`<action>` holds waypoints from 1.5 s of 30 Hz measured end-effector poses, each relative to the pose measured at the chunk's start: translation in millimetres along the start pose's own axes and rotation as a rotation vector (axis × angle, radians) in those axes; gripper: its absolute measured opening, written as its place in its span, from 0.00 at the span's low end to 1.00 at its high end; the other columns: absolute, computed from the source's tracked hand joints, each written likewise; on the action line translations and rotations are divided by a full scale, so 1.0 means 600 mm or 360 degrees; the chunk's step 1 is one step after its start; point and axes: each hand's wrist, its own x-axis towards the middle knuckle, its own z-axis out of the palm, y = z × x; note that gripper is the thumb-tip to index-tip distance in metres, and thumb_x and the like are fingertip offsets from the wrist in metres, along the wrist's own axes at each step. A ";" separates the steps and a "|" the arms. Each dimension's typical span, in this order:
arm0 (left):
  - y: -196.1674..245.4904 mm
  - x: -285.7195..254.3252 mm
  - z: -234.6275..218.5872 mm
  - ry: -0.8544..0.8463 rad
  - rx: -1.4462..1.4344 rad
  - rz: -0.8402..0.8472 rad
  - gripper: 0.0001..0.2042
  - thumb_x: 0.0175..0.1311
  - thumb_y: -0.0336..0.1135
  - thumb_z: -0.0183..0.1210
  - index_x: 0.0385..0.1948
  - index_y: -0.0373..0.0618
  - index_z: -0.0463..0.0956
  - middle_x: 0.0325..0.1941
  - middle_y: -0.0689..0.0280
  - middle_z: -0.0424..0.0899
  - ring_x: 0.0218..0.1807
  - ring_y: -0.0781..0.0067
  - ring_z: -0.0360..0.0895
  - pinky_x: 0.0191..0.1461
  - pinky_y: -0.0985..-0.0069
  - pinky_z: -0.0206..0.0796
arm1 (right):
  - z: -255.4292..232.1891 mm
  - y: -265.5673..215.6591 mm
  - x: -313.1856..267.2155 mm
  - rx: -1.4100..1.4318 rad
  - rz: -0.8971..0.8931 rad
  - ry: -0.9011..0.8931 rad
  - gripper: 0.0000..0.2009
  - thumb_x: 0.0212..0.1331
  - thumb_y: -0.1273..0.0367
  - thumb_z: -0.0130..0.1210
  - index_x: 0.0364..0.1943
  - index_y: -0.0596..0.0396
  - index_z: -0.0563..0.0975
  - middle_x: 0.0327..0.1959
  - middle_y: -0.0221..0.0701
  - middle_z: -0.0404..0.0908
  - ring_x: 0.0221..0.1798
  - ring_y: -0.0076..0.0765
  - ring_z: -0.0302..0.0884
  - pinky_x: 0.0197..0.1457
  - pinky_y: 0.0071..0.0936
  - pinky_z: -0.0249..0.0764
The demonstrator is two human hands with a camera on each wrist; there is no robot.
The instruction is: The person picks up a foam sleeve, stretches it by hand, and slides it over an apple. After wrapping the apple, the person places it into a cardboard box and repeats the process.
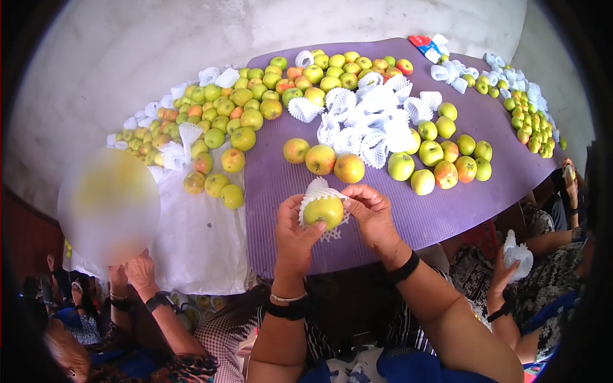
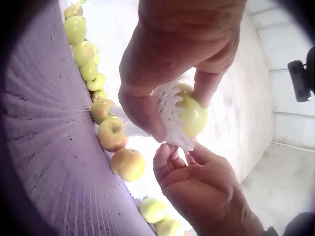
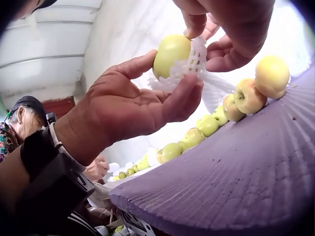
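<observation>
A yellow-green apple (image 1: 324,212) sits partly inside a white foam net sleeve (image 1: 317,186), held above the front of the purple mat. My left hand (image 1: 294,237) grips the apple, its thumb across the front of the fruit and its fingers behind the net. With thumb and fingertips, my right hand (image 1: 375,222) pinches the net's edge on the apple's right side. In the left wrist view the net (image 2: 168,105) covers one side of the apple (image 2: 194,118), and the other side is bare. Just beyond both hands, three reddish-yellow apples stand in a row, the middle one (image 1: 320,159) among them.
Loose foam nets (image 1: 373,121) are heaped mid-mat (image 1: 294,239). Several apples (image 1: 446,173) lie right of them, and a large pile (image 1: 223,108) spreads back left. White sheeting (image 1: 198,236) covers the left side. Other people work at both sides, one holding a netted fruit (image 1: 518,260).
</observation>
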 end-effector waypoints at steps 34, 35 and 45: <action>-0.044 -0.006 -0.002 0.0014 -0.0338 -0.0147 0.31 0.49 0.26 0.63 0.58 0.39 0.58 0.50 0.63 0.72 0.52 0.74 0.70 0.55 0.75 0.65 | -0.098 0.012 0.011 -0.0499 -0.0123 0.0119 0.17 0.55 0.74 0.51 0.50 0.59 0.70 0.47 0.31 0.74 0.49 0.27 0.70 0.56 0.26 0.64; -0.052 -0.006 -0.002 0.0021 -0.0356 -0.0154 0.33 0.48 0.25 0.63 0.58 0.40 0.58 0.51 0.64 0.71 0.52 0.75 0.70 0.54 0.75 0.65 | -0.115 0.019 0.009 -0.0492 -0.0122 0.0150 0.17 0.55 0.73 0.50 0.51 0.60 0.70 0.49 0.32 0.73 0.51 0.28 0.69 0.58 0.27 0.62; -0.032 -0.001 -0.012 0.0072 -0.0210 -0.0159 0.31 0.47 0.24 0.59 0.58 0.40 0.58 0.48 0.66 0.71 0.49 0.78 0.71 0.53 0.78 0.66 | -0.158 0.031 0.012 -0.0697 -0.0152 0.0248 0.16 0.58 0.72 0.47 0.50 0.63 0.70 0.56 0.37 0.69 0.59 0.34 0.64 0.66 0.33 0.54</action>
